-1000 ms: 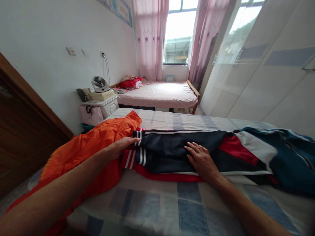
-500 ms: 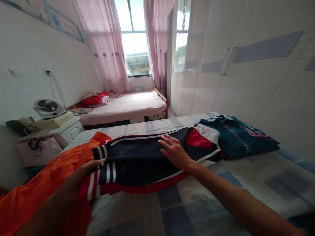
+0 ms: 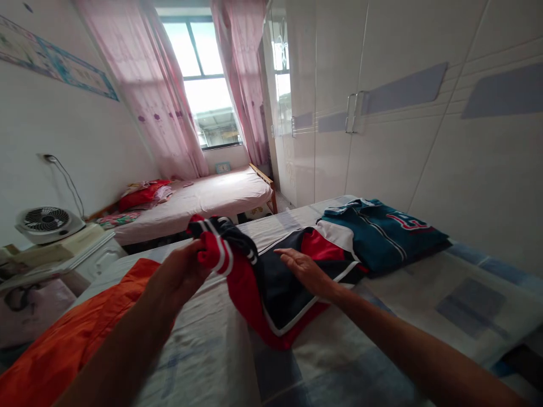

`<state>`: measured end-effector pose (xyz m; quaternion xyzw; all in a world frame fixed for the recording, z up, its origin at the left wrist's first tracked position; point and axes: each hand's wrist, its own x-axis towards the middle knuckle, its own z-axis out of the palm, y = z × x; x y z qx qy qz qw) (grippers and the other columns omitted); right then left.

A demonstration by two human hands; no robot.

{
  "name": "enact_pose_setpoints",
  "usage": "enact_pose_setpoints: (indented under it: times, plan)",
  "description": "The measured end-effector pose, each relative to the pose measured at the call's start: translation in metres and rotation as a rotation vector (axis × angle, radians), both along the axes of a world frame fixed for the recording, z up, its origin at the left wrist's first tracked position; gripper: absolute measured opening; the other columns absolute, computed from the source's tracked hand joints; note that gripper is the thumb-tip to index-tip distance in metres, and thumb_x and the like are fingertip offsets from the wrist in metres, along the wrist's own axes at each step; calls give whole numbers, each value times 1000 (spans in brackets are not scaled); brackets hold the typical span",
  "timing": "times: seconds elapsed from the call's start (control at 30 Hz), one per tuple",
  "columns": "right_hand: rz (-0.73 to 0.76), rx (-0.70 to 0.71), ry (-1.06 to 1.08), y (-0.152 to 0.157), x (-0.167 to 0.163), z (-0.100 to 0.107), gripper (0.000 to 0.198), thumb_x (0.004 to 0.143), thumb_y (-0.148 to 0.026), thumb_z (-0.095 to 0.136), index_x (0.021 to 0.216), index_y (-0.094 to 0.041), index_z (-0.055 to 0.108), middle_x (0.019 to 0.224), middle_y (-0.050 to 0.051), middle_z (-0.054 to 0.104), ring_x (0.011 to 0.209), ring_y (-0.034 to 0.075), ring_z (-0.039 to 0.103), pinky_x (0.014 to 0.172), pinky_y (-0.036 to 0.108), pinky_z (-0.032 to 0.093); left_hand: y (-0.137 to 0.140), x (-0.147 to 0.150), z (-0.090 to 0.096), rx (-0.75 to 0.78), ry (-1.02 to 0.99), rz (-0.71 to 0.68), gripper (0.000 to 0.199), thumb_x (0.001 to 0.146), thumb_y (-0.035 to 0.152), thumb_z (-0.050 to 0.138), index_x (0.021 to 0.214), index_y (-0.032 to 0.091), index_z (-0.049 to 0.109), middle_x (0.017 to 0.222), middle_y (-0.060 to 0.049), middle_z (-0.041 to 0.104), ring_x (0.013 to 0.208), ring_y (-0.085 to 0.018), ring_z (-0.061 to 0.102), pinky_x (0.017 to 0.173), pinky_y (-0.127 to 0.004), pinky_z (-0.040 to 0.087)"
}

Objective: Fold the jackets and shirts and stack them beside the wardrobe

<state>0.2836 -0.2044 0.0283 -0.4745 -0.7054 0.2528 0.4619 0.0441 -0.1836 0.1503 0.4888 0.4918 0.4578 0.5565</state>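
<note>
A navy jacket (image 3: pixel 288 282) with red and white panels lies across the bed. My left hand (image 3: pixel 189 268) is closed round its striped cuffs and lifts that end off the sheet, so the cloth bends up and shows its red side. The left fingertips are partly hidden by the fabric. My right hand (image 3: pixel 307 271) rests on the middle of the jacket, fingers stretched out and gripping nothing. Beyond the jacket's right end is a folded teal jacket (image 3: pixel 382 232) with a white zip line and a letter patch. An orange garment (image 3: pixel 89 322) lies to the left, beneath my left forearm.
The bed (image 3: pixel 212 362) has a pale checked sheet. A fan (image 3: pixel 48 223) stands on a white cabinet (image 3: pixel 102 254) at left, near a pink bag (image 3: pixel 34 311). A second bed (image 3: pixel 203 195) is by the window, and a white wardrobe (image 3: pixel 390 158) lines the right side.
My left hand has raised the jacket's striped end and brought it to the right, folding it up from the sheet. My right hand stays on the jacket. The view has turned slightly right.
</note>
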Motion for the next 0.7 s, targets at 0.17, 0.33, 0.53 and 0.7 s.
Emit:
enact_pose_setpoints:
  times: [0.17,0.33,0.53,0.7]
  plan:
    - [-363,-32,309,-14,83,0,51,88,-54,38,120,-20,58,124,10,60,115,24,55,100,43,41,34,116,5,-134,-307,-197,18,74,-2,44,69,13,52,61,1,56,56,-7,58,71,-24,56]
    - [-708,-87,342,-38,123,-20,54,82,-52,46,123,-18,53,131,11,54,121,26,49,103,43,38,45,166,-30,-115,-236,-271,16,68,8,68,82,10,62,88,-11,66,85,-22,66,83,-39,52]
    - [-654,-84,336,-61,113,-34,42,80,-45,52,115,-21,52,120,9,57,113,23,53,98,39,40,36,88,-91,-106,-42,155,43,68,18,71,108,21,55,137,-8,43,131,-23,36,104,-33,34]
    - [-510,-419,368,-74,91,-32,36,75,-45,53,100,-20,53,102,8,59,88,22,61,71,34,50,17,48,-118,-368,-76,171,12,79,21,61,88,16,58,95,-10,62,92,-19,62,79,-34,52]
